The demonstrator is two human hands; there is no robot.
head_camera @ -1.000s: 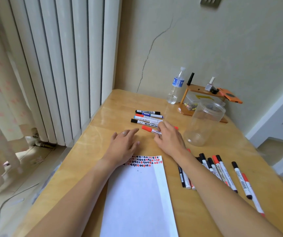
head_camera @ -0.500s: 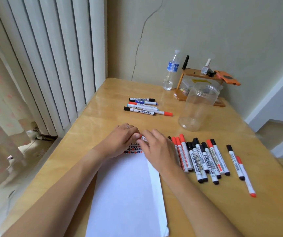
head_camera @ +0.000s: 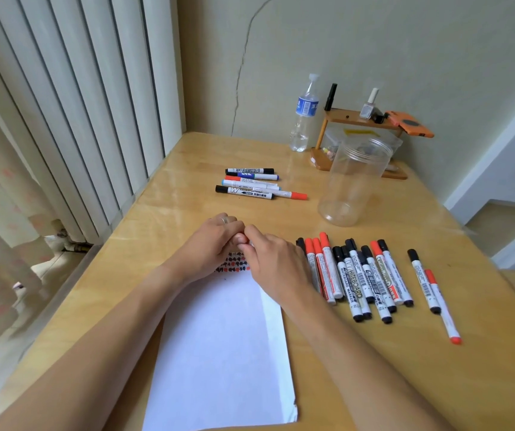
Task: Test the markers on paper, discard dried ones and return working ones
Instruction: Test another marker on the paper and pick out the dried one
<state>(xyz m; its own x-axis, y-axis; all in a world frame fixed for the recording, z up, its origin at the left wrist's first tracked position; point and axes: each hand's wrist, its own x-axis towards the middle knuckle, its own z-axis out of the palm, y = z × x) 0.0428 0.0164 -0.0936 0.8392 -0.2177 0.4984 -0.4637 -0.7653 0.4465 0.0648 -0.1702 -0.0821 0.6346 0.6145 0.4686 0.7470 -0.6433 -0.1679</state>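
Note:
My left hand [head_camera: 209,247] and my right hand [head_camera: 276,262] meet above the top edge of the white paper [head_camera: 225,353]. Their fingers curl together round one marker [head_camera: 251,243]. Only a small pale bit of it shows between the fingertips. Red and black test marks [head_camera: 231,265] run along the paper's top edge, just under my hands. Several capped markers [head_camera: 355,275] lie in a row right of my right hand, and two more [head_camera: 430,290] lie further right. A smaller group of markers [head_camera: 250,183] lies further back on the table.
An empty clear plastic jar [head_camera: 352,181] stands open behind the marker row. A water bottle [head_camera: 304,116] and a small wooden rack [head_camera: 362,119] with bottles and an orange item sit at the wall. The wooden table [head_camera: 163,213] ends at the left beside white vertical blinds.
My right hand took a red-capped marker from the far group and pulled it back to the paper. My left hand came over to join it on the marker.

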